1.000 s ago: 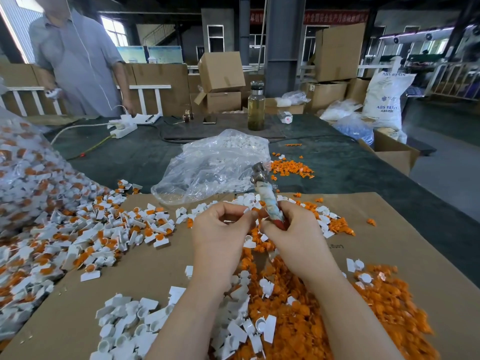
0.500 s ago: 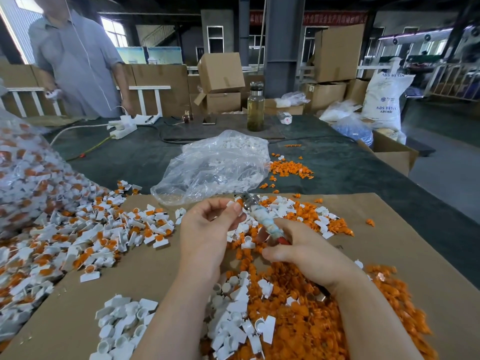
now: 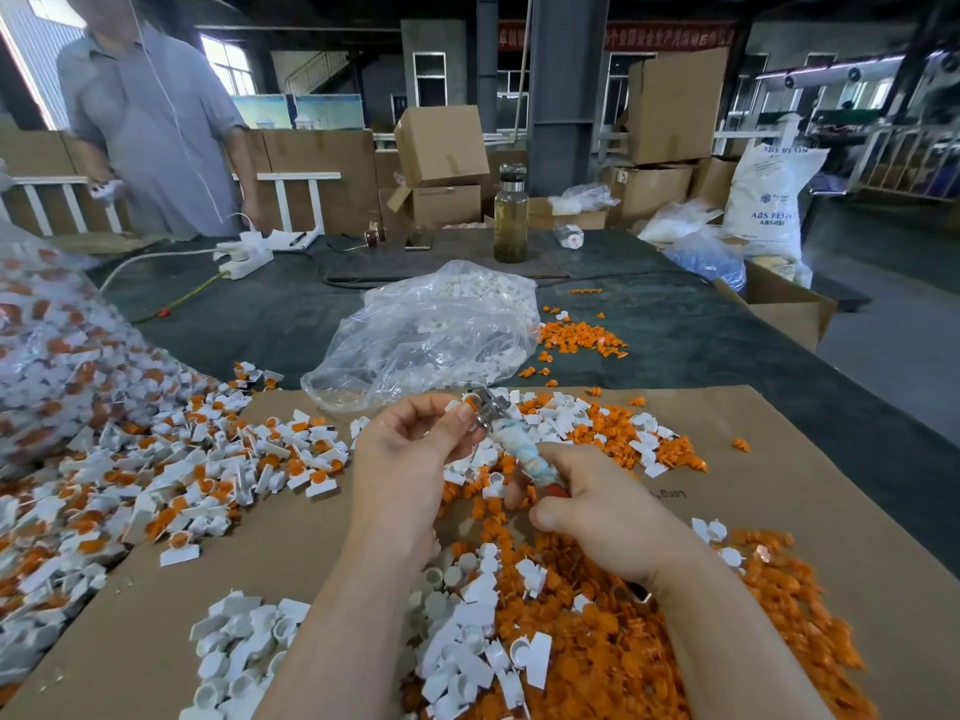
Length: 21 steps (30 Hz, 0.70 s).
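My right hand (image 3: 597, 517) grips the cloth-wrapped handle of a small tool (image 3: 522, 449) with a metal head, which points up and away from me. At that metal head my left hand (image 3: 410, 454) pinches a small white plastic piece (image 3: 457, 406) between thumb and fingers. Under both hands a cardboard sheet (image 3: 280, 553) carries loose white plastic parts (image 3: 462, 662) and a heap of orange caps (image 3: 613, 662). To the left lie joined white-and-orange pieces (image 3: 208, 459).
A clear plastic bag (image 3: 431, 335) of white parts lies beyond the cardboard, orange caps (image 3: 576, 340) beside it. A big bag of finished pieces (image 3: 47, 345) fills the left. A glass bottle (image 3: 510, 213), a power strip (image 3: 244, 257) and a standing person (image 3: 156, 122) are at the far side.
My right hand dropped with the tool from upright to a lower tilt toward the orange heap. My left hand shifted left, then up to the tool's metal head with a white piece.
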Each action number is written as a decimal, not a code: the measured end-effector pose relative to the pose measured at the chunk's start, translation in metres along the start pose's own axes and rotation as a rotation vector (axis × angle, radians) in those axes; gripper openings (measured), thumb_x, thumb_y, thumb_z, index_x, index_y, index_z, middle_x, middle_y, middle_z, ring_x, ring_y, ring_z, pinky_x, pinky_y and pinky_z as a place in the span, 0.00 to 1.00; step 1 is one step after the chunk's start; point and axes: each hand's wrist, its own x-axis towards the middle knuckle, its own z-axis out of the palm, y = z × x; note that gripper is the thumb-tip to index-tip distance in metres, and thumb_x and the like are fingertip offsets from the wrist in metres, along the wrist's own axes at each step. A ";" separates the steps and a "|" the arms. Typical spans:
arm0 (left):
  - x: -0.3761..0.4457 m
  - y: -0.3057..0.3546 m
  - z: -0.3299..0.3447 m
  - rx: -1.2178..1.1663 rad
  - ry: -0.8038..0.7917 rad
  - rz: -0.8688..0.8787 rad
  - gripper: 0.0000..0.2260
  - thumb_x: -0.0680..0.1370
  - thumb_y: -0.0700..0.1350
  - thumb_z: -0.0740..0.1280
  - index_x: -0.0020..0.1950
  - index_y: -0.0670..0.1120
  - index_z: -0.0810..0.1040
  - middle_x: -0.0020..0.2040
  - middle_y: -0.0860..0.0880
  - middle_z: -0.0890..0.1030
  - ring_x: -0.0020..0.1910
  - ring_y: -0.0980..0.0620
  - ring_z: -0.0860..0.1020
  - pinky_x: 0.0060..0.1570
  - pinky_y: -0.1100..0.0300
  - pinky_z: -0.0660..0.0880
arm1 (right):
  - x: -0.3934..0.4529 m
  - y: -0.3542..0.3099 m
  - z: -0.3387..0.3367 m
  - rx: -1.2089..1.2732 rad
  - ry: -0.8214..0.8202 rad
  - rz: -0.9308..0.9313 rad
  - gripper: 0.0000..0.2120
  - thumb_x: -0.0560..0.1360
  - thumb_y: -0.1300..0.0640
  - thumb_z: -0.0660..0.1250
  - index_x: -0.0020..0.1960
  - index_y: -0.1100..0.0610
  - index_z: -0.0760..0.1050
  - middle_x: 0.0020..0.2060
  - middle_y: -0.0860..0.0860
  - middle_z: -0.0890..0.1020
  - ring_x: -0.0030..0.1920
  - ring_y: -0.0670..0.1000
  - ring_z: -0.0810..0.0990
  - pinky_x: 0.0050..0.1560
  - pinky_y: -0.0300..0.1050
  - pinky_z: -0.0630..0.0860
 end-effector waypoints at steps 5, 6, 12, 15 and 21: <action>0.002 -0.002 0.000 -0.026 0.013 -0.013 0.03 0.74 0.35 0.71 0.42 0.42 0.81 0.32 0.52 0.83 0.32 0.56 0.82 0.38 0.66 0.80 | 0.001 0.002 0.002 -0.030 0.015 0.006 0.13 0.71 0.68 0.63 0.41 0.51 0.78 0.30 0.43 0.78 0.32 0.43 0.73 0.38 0.45 0.71; 0.002 -0.002 -0.001 -0.031 0.010 -0.032 0.03 0.74 0.35 0.71 0.42 0.42 0.81 0.32 0.51 0.83 0.32 0.56 0.82 0.37 0.66 0.80 | 0.001 0.002 0.001 -0.041 0.017 0.012 0.13 0.71 0.68 0.63 0.41 0.51 0.78 0.31 0.44 0.79 0.33 0.45 0.74 0.38 0.46 0.71; 0.009 -0.002 -0.011 -0.194 0.081 -0.286 0.03 0.76 0.38 0.71 0.48 0.42 0.82 0.43 0.45 0.87 0.42 0.51 0.86 0.37 0.62 0.82 | 0.004 0.006 0.003 -0.177 0.115 0.008 0.09 0.72 0.63 0.66 0.42 0.48 0.76 0.34 0.38 0.79 0.33 0.41 0.76 0.33 0.43 0.71; 0.018 0.004 -0.031 -0.415 0.268 -0.406 0.06 0.76 0.38 0.70 0.53 0.40 0.81 0.44 0.43 0.87 0.43 0.50 0.86 0.41 0.58 0.83 | 0.005 0.010 0.002 -0.244 0.230 0.006 0.04 0.72 0.60 0.67 0.44 0.52 0.76 0.38 0.47 0.81 0.38 0.49 0.79 0.40 0.53 0.77; 0.031 0.006 -0.070 -0.775 0.622 -0.452 0.12 0.82 0.40 0.63 0.66 0.42 0.75 0.45 0.43 0.85 0.41 0.55 0.86 0.44 0.61 0.83 | 0.009 0.020 0.000 -0.382 0.324 0.019 0.07 0.75 0.53 0.67 0.39 0.49 0.72 0.34 0.46 0.77 0.34 0.46 0.75 0.32 0.43 0.67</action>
